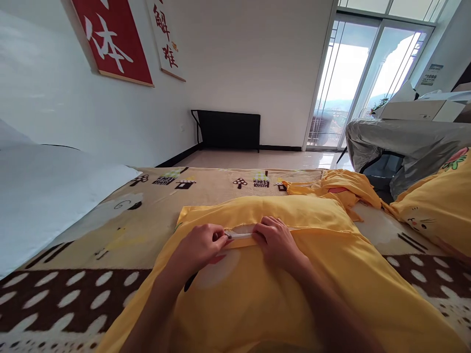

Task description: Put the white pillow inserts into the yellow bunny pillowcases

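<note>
The yellow case [294,211] lay on the bed [110,230] at 12 o'clock. The left hand [200,247] pinched the zip [241,236] narrowly. The right hand [277,242], at its 3 o'clock, gripped the case edge. The zip would likely run best with the seam taut and the pull level.

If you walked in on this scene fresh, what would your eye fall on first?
Most likely the yellow pillowcase spread over the patterned blanket in the near middle, with the left hand pinching its zipper and the right hand gripping the cloth beside it. Next, the red banner with white characters on the upper left wall, and the bright glass doors at upper right.
</note>
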`<state>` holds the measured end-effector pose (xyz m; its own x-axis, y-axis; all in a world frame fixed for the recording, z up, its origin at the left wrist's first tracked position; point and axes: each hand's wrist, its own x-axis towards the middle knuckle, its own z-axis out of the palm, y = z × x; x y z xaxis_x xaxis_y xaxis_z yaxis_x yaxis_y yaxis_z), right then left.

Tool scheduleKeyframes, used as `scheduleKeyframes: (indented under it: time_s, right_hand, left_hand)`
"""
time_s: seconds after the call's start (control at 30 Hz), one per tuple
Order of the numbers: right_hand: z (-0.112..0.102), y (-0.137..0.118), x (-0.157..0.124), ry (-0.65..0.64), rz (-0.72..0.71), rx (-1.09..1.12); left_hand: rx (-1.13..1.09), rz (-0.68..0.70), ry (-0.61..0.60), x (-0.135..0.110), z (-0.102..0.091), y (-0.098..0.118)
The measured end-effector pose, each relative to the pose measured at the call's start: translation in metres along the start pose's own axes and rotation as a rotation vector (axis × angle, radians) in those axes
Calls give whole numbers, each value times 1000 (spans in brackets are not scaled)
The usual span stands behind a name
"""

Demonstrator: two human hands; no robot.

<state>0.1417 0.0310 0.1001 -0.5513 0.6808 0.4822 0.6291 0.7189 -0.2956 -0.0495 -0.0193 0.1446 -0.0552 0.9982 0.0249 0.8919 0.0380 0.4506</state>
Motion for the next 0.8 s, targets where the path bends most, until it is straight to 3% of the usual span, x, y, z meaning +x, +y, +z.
scheduleKeyframes:
  time_s: [0.37, 0.57, 0.63, 0.73, 0.8]
  right_hand:
    - [0, 0, 0, -4, 14, -30]
    - [-8, -17, 0, 231, 49, -175]
    - [-12, -37, 7, 153, -8, -207]
    - [-12, -70, 25, -126, -110, -258]
    - [-5, -86, 38, -296, -98, -269]
  left_hand:
    - [100, -16, 56, -2, -6, -18]
    - [30, 5, 14, -4, -6, -22]
    - [20, 27, 9, -4, -4, -23]
    - [-12, 51, 6, -3, -1, -27]
    - [-58, 58, -4, -2, 0, -30]
